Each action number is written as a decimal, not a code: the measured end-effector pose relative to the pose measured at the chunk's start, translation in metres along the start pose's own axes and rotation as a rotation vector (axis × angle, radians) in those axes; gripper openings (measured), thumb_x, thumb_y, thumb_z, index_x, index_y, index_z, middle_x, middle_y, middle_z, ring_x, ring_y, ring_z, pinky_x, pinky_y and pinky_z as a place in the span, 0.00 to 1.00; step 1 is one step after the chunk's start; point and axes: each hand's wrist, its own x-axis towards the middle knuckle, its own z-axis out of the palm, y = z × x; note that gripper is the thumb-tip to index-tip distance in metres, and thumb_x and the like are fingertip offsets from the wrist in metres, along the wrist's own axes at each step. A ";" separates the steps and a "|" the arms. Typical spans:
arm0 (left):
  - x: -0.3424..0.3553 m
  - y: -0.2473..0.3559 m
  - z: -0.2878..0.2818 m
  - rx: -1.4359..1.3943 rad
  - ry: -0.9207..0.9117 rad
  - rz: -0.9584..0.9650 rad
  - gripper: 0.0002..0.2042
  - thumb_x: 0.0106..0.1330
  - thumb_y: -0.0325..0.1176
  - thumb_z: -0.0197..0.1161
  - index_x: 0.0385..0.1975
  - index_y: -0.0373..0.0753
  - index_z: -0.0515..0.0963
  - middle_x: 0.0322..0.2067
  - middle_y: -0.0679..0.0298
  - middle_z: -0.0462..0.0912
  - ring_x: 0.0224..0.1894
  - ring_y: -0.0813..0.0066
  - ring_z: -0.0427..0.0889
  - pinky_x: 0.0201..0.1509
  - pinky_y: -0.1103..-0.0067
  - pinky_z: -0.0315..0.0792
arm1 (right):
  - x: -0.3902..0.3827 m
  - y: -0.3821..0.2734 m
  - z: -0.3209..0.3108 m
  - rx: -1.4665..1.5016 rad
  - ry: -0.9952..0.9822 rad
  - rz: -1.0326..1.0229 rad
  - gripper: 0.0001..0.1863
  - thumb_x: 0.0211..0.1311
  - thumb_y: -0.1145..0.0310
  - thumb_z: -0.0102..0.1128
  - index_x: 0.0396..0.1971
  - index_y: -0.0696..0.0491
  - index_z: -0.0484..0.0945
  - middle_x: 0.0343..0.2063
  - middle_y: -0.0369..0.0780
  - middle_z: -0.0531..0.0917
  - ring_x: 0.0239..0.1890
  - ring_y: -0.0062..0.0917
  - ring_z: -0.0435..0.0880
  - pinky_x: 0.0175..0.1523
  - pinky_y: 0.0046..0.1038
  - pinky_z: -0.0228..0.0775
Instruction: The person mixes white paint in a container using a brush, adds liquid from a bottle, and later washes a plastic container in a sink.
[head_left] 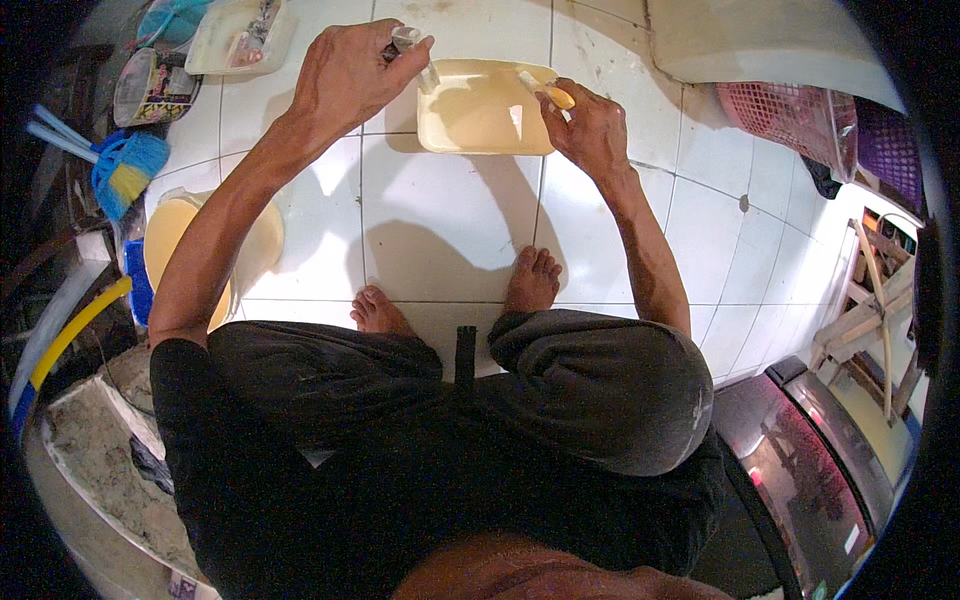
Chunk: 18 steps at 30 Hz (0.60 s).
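A shallow cream rectangular tray (485,150) lies on the tiles beyond my feet. My left hand (350,75) is closed around a whitish, stick-like tool (428,76), whose lower end reaches the tray's left side. At the opposite end, my right hand (592,130) grips a small tool with a yellow-orange handle (561,98). Its pale tip sits over the tray's right rim and looks like a brush, though its exact kind is unclear. Shadow and bright patches fall across the tray's inside, so its contents cannot be made out.
A cream bucket (262,240) stands by my left forearm, with a blue and yellow broom head (130,170) beyond it. A whitish tub (240,62) sits far left. Pink (785,120) and purple baskets (890,150) line the right, above a wooden frame (870,310) and a dark glossy panel (795,460).
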 end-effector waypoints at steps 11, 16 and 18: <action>0.000 -0.001 0.002 -0.006 0.013 0.002 0.20 0.65 0.50 0.59 0.31 0.34 0.81 0.18 0.53 0.79 0.19 0.59 0.79 0.26 0.70 0.72 | -0.015 -0.023 0.041 0.100 -0.124 -0.176 0.10 0.61 0.63 0.58 0.35 0.54 0.78 0.25 0.46 0.83 0.25 0.40 0.83 0.31 0.38 0.77; -0.002 0.003 0.000 -0.036 0.012 -0.011 0.19 0.65 0.49 0.60 0.32 0.34 0.80 0.18 0.53 0.79 0.18 0.62 0.78 0.26 0.71 0.72 | -0.016 -0.034 0.034 0.195 -0.212 -0.195 0.11 0.60 0.61 0.60 0.33 0.54 0.80 0.25 0.45 0.83 0.25 0.41 0.83 0.31 0.39 0.77; -0.003 0.001 0.001 -0.054 0.013 -0.030 0.19 0.65 0.48 0.60 0.32 0.34 0.80 0.18 0.53 0.80 0.19 0.63 0.79 0.26 0.71 0.72 | -0.014 -0.037 0.019 0.220 -0.199 -0.183 0.10 0.59 0.64 0.61 0.34 0.55 0.80 0.26 0.45 0.83 0.24 0.40 0.83 0.31 0.37 0.76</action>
